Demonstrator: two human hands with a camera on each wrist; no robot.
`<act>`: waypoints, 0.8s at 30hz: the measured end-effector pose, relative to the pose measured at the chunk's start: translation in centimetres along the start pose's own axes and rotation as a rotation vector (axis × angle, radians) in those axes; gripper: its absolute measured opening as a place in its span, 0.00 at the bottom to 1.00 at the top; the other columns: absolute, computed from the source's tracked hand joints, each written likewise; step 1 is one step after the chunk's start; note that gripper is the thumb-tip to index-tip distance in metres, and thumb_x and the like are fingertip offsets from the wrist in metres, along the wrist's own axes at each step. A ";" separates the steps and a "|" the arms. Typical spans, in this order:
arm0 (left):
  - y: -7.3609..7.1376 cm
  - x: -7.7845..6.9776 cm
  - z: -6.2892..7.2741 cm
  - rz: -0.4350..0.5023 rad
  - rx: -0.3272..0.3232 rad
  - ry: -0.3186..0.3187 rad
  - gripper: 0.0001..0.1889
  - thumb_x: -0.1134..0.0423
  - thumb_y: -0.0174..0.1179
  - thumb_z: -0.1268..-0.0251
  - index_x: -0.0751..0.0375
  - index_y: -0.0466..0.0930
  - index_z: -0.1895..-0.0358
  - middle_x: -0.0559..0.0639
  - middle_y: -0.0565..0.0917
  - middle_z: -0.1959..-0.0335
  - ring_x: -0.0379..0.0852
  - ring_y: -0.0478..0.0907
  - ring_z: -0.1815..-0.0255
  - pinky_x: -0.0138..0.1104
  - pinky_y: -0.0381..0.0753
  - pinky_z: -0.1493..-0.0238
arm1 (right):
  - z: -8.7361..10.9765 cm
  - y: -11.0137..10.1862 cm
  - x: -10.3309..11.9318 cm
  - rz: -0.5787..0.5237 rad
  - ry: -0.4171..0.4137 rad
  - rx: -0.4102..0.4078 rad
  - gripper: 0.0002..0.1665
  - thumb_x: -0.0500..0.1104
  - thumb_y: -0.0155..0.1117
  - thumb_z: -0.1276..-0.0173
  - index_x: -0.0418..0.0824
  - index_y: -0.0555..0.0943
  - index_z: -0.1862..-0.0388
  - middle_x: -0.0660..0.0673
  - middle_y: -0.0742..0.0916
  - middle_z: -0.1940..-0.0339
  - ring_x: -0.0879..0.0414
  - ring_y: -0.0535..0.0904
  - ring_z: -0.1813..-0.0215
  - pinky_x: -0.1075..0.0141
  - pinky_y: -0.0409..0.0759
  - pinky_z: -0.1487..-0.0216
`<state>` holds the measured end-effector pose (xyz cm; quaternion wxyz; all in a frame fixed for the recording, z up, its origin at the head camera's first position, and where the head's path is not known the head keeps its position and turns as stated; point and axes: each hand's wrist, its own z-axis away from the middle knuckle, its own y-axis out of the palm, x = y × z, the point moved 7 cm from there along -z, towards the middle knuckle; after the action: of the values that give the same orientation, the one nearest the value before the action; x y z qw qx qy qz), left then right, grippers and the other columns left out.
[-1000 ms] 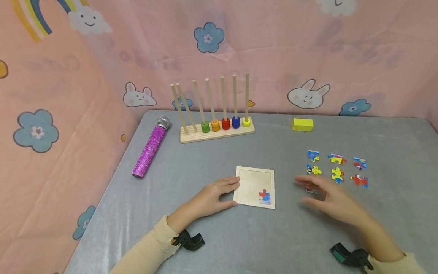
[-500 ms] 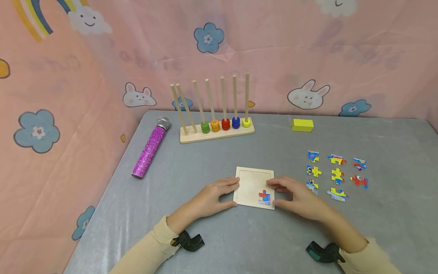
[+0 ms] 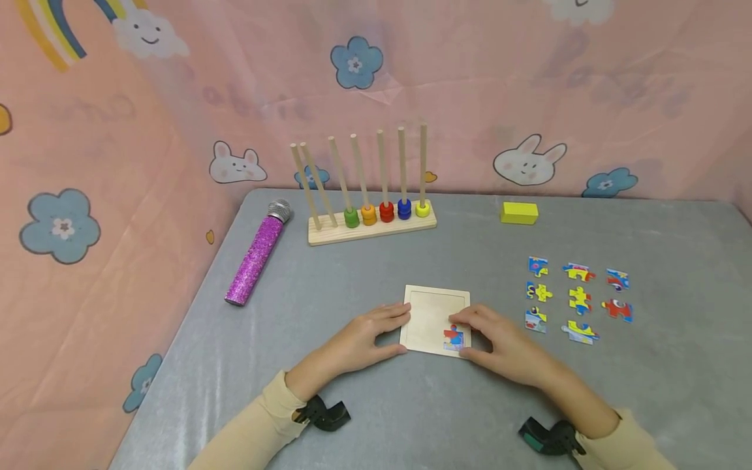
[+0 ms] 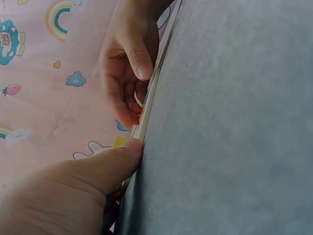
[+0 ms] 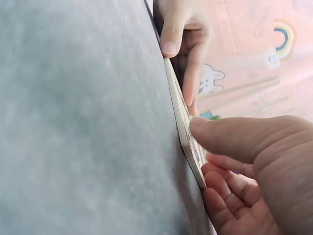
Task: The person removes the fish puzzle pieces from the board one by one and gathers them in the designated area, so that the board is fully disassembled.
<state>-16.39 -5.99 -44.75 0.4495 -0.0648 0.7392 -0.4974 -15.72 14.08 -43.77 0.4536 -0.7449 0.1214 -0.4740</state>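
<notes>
A square wooden puzzle tray (image 3: pixel 425 320) lies on the grey table, with one red-and-blue jigsaw piece (image 3: pixel 454 339) in its lower right corner. My left hand (image 3: pixel 367 336) holds the tray's left side, fingertips on the rim and thumb at the near corner. In the left wrist view, the left thumb (image 4: pixel 128 152) presses against the tray's edge. Over the tray's right side is my right hand (image 3: pixel 505 343), its index finger beside the piece's top and its thumb near the lower right corner. The right wrist view shows the right thumb (image 5: pixel 210 129) over the rim; its fingers are loosely bent.
Several loose jigsaw pieces (image 3: pixel 579 300) lie in rows to the right. A yellow block (image 3: pixel 519 213) sits behind them. At the back stands a peg stand (image 3: pixel 373 225) with coloured rings. A glittery purple microphone (image 3: pixel 255 261) lies at the left.
My right hand has moved left from the loose pieces to the tray's right side, then slightly further over the piece. My left hand has stayed on the tray.
</notes>
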 end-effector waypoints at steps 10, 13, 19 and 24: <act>0.0 0.2 -0.1 0.006 0.000 -0.002 0.31 0.55 0.64 0.39 0.63 0.68 0.34 0.49 0.67 0.30 0.44 0.60 0.28 0.39 0.60 0.28 | 0.0 -0.1 0.4 0.046 -0.031 -0.035 0.24 0.43 0.73 0.45 0.42 0.80 0.48 0.50 0.76 0.51 0.57 0.71 0.48 0.57 0.77 0.48; 0.0 0.2 -0.1 0.008 -0.001 0.001 0.31 0.55 0.64 0.39 0.63 0.68 0.34 0.49 0.67 0.30 0.44 0.61 0.28 0.39 0.60 0.28 | 0.0 -0.1 0.4 0.028 -0.044 -0.055 0.23 0.42 0.74 0.46 0.43 0.80 0.51 0.51 0.77 0.52 0.57 0.71 0.48 0.58 0.76 0.48; -0.1 0.0 0.0 -0.003 -0.009 0.013 0.31 0.56 0.64 0.39 0.64 0.68 0.34 0.50 0.67 0.30 0.45 0.61 0.28 0.39 0.61 0.29 | 0.0 0.1 0.1 -0.013 0.001 -0.052 0.24 0.41 0.75 0.48 0.46 0.78 0.51 0.52 0.77 0.51 0.58 0.71 0.49 0.61 0.76 0.48; -0.1 -0.1 0.1 -0.009 -0.015 0.020 0.31 0.56 0.64 0.39 0.64 0.69 0.34 0.50 0.67 0.30 0.45 0.62 0.28 0.39 0.61 0.29 | 0.0 0.3 -0.2 -0.048 0.063 -0.037 0.25 0.40 0.75 0.48 0.46 0.77 0.51 0.54 0.79 0.54 0.62 0.71 0.53 0.65 0.77 0.51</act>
<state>-16.33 -6.03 -44.62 0.4394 -0.0667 0.7469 -0.4946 -15.77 14.01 -44.10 0.4242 -0.7405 0.1265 -0.5057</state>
